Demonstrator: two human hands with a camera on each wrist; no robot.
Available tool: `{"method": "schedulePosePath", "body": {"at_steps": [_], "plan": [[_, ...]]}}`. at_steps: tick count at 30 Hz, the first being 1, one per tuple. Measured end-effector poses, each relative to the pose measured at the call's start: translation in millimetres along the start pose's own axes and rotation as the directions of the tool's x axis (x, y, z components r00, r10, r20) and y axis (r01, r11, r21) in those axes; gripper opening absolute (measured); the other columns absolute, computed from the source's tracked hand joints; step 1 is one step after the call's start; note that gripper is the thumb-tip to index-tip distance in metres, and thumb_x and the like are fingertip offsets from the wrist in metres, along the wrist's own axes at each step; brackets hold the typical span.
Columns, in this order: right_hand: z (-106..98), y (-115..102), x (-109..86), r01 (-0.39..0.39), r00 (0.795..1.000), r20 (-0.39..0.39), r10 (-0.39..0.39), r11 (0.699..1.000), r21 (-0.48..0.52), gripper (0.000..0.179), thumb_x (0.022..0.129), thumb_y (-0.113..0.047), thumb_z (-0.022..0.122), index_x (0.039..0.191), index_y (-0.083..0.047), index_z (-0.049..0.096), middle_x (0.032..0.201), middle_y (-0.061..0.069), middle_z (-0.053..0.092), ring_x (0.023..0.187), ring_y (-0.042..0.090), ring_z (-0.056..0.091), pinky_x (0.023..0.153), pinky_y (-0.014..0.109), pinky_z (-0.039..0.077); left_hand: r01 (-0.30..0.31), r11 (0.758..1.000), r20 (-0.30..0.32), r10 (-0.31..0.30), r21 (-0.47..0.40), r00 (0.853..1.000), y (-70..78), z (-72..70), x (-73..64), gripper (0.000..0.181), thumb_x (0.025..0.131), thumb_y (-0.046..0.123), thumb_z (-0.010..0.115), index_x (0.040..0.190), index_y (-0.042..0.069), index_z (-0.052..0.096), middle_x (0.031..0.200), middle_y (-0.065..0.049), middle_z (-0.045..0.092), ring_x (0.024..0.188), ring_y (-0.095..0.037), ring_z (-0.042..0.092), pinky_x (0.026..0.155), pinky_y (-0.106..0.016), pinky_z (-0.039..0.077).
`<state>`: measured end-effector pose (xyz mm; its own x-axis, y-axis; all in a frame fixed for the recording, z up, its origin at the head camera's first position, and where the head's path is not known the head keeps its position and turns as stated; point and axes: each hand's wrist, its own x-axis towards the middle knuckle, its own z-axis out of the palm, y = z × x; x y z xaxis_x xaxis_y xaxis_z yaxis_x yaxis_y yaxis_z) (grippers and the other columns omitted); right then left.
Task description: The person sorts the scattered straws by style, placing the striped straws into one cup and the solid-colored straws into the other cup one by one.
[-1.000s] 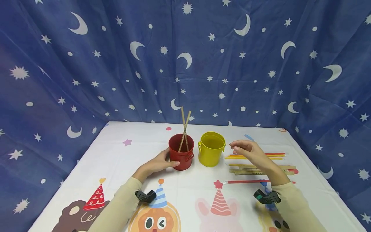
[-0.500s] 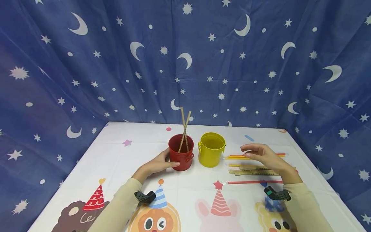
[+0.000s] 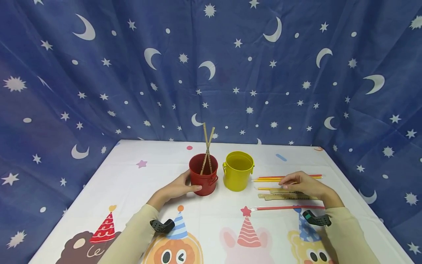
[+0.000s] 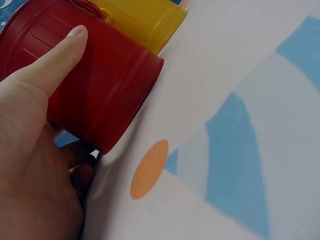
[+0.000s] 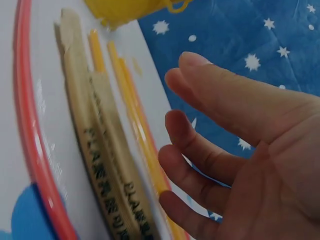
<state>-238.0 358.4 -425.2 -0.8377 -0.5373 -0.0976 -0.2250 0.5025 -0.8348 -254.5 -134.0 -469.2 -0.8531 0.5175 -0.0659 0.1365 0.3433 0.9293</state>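
Your left hand (image 3: 174, 189) grips the red bucket (image 3: 206, 180), thumb laid along its front wall and the other fingers reaching round the far side, mostly hidden. The bucket stands upright on the white cloth (image 3: 165, 157), left of the yellow bucket (image 3: 236, 176) and just beside it. It is a deep, glossy red with a rolled rim, shallow pressed panels in its wall, a raised band near the base and a small wire handle on the side facing its neighbour. Two slim beige sticks (image 3: 208, 146) lean crossed inside it, their upper ends well above the rim.

Your right hand (image 3: 304, 185) holds nothing; its fingers bend loosely, a little apart, over the straws. Whether a fingertip touches one, you can't quite tell from these angles. Below it lie tan paper-wrapped straws (image 5: 82, 100) printed with dark "PLA" lettering. Orange-yellow straws (image 3: 268, 180) with a red edge beside them lie farther from you, and a single red straw (image 3: 273, 208) in clear wrap lies nearest you.
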Motion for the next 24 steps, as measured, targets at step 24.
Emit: {"method": "schedulePosePath", "body": {"at_steps": [24], "plan": [[-2, 24, -7.0, -0.04, 0.999, -0.011, 0.039, 0.994, -0.103, 0.019, 0.093, -0.005, 0.068, 0.108, 0.006, 0.074, 0.107, 0.019, 0.071, 0.086, 0.0, 0.057, 0.074, 0.016, 0.05, 0.015, 1.0, -0.016, -0.015, 0.007, 1.0, -0.9, 0.0, -0.2, 0.094, 0.088, 0.038, 0.076, 0.161, 0.013, 0.023, 0.165, -0.006, 0.032, 0.158, -0.03, 0.018, 0.127, -0.056, 0.02]]}}
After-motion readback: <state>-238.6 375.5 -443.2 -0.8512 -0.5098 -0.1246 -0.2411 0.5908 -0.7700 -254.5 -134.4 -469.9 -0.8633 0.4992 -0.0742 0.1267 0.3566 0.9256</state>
